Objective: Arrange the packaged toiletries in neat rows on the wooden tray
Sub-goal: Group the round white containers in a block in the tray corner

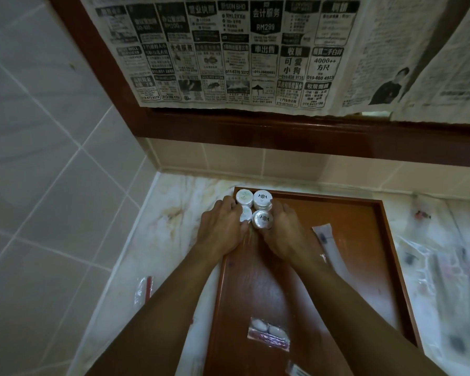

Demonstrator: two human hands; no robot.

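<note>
Newspaper [223, 50] hung over the marbled desk [179, 202]; in the glossy wooden tray's [380, 240] far-left corner, four round white tubs [261, 219] clustered, left grip [223, 229] and right grip [285, 234] curled around them, flat sachets [269, 333] lying nearer.

Dim, warm indoor light with a faint greenish cast. Soft glare streaks the tray [304, 267] floor, and the forearms throw only weak shadows on it. Wide-angle bending curves the wall tiles [46, 131] and frame edges. Packets on the bench [451, 267] at right smear into blur.
</note>
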